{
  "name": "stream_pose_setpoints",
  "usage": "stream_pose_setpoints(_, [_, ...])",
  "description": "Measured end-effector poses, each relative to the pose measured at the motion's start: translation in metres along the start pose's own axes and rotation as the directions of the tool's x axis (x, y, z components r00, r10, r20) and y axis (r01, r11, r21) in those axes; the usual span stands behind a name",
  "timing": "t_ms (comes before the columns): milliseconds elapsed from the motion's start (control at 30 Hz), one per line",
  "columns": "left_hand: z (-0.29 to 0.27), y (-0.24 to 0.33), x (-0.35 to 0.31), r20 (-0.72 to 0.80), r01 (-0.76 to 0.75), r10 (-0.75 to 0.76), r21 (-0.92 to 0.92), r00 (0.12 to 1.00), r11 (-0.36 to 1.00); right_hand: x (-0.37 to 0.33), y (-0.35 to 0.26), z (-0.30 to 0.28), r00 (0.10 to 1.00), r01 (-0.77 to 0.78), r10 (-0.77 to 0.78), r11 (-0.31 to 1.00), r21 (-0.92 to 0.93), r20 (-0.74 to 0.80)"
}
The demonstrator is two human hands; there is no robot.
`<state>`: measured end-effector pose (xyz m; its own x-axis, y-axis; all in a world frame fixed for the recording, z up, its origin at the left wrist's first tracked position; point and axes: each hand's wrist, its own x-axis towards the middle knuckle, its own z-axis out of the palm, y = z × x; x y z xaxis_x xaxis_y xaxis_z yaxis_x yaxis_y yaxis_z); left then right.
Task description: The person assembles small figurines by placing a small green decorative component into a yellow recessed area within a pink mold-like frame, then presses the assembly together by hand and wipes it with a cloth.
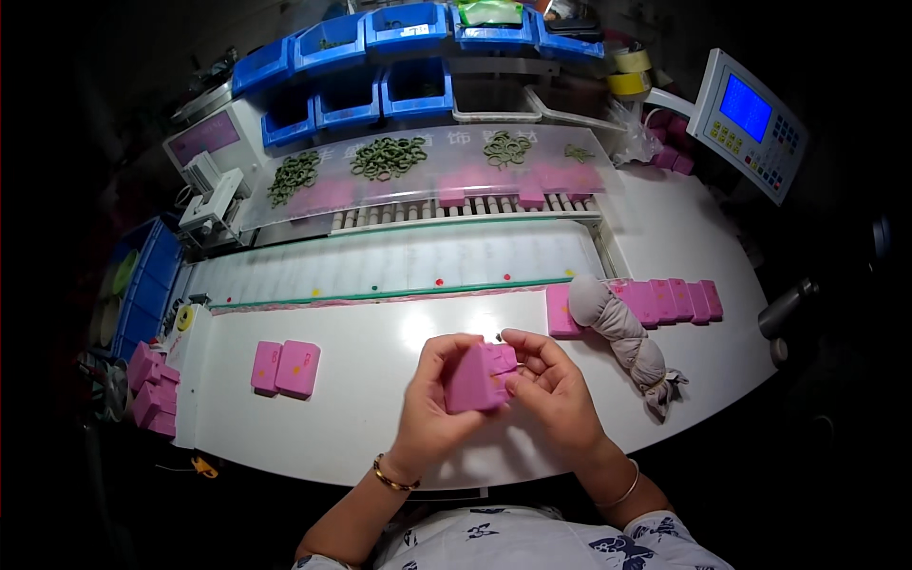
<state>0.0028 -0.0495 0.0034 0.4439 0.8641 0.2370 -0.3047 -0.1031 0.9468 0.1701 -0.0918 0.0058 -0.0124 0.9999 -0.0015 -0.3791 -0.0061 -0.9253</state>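
Note:
Both hands are together over the near middle of the white table. My left hand (429, 394) wraps round a pink rubber mould (468, 382), its fingers partly hidden behind it. The mould is tilted, and its right side looks parted or notched. At that side my right hand (562, 404) is closed, thumb and fingers pinching the edge. A tiny dark piece (499, 337) shows by the right index fingertip; I cannot make out what it is. Right of the hands, a grey cloth bundle (622, 332), tied at its end, lies against another pink mould (562, 313).
Two pink moulds (298, 369) lie at left; a row of moulds (670, 300) stretches right. Beyond a green-edged strip (380, 268), green rings (388, 159) lie heaped on a translucent sheet (446, 171) above rollers. Blue bins (407, 26) stand behind; a control panel (748, 123) stands far right.

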Motion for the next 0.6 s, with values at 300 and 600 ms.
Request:
stream_pose_setpoints(300, [-0.002, 0.006, 0.005, 0.207, 0.310, -0.240, -0.449, 0.949, 0.838, 0.012, -0.047, -0.015, 0.975, 0.200, -0.138, 0.889, -0.412, 0.176])
stream_pose_setpoints(600, [-0.001, -0.010, 0.003, 0.377, 0.378, -0.321, -0.087, 0.869, 0.922, 0.014, -0.047, 0.001, 0.810, 0.584, -0.406, 0.479, -0.655, 0.424])
